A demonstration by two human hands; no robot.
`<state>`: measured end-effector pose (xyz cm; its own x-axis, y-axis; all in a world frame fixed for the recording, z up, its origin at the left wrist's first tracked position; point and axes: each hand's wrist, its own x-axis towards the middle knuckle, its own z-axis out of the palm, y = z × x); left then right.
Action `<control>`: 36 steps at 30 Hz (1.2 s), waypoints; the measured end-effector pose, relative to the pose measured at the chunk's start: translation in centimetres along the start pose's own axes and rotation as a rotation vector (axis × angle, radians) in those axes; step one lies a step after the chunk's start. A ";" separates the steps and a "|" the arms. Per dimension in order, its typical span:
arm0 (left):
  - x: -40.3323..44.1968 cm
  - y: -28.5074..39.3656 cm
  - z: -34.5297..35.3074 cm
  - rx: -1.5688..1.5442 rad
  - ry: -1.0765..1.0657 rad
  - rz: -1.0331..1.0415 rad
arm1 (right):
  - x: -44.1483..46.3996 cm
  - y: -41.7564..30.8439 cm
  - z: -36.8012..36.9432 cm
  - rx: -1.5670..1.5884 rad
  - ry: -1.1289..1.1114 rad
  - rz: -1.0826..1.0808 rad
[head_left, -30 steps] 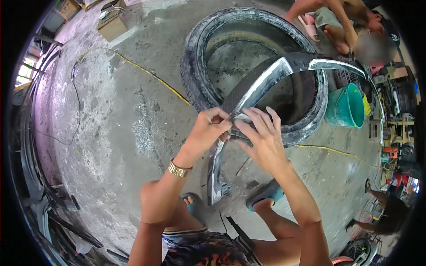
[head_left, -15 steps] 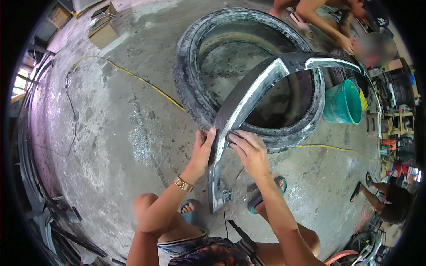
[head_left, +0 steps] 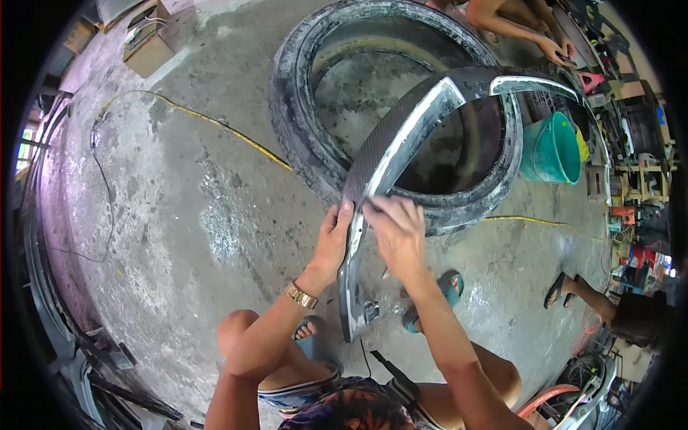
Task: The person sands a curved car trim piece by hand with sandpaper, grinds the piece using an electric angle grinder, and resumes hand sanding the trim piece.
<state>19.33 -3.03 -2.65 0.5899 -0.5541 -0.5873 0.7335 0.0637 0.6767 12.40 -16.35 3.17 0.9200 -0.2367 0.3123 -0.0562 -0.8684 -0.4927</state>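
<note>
A long curved panel (head_left: 380, 163) with a dark carbon-fibre weave runs from between my knees up over a large tyre (head_left: 292, 107) lying flat on the floor. Whitish filler, sanded in patches, covers its inner edge. My left hand (head_left: 330, 242) is closed around the panel's left side near its lower end, thumb on top. Opposite it, my right hand (head_left: 398, 233) has curled fingers against the filler-coated edge. Motion blurs those fingertips, and whatever lies under them cannot be made out. The panel's lower tip has a small bracket (head_left: 371, 309).
A green bucket (head_left: 560, 152) stands right of the tyre. Another person's hands (head_left: 555, 51) work at the upper right, and someone's sandalled foot (head_left: 556, 289) is at the right. A yellow cable (head_left: 247, 145) crosses the floor. A cardboard box (head_left: 148, 54) sits at the upper left.
My right hand has shifted slightly up and left along the panel's edge and is now blurred. The left hand stays on the panel. The view has tilted down a little.
</note>
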 end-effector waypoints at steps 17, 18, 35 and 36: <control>0.3 0.4 0.0 -0.053 -0.040 -0.006 | -1.4 -0.7 0.0 -0.050 -0.059 -0.029; 0.1 0.6 0.2 -0.054 -0.038 -0.007 | -2.7 -1.0 0.1 -0.050 -0.061 -0.029; 0.5 1.0 0.5 0.053 0.025 0.050 | -6.9 -2.3 0.7 0.016 -0.058 -0.072; 0.2 0.7 0.6 0.058 0.029 0.080 | -7.7 -2.5 0.6 0.043 -0.107 -0.077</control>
<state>19.77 -3.57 -2.04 0.6558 -0.5253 -0.5423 0.6635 0.0583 0.7459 5.66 -12.13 1.50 0.9573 -0.1204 0.2630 0.0306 -0.8620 -0.5060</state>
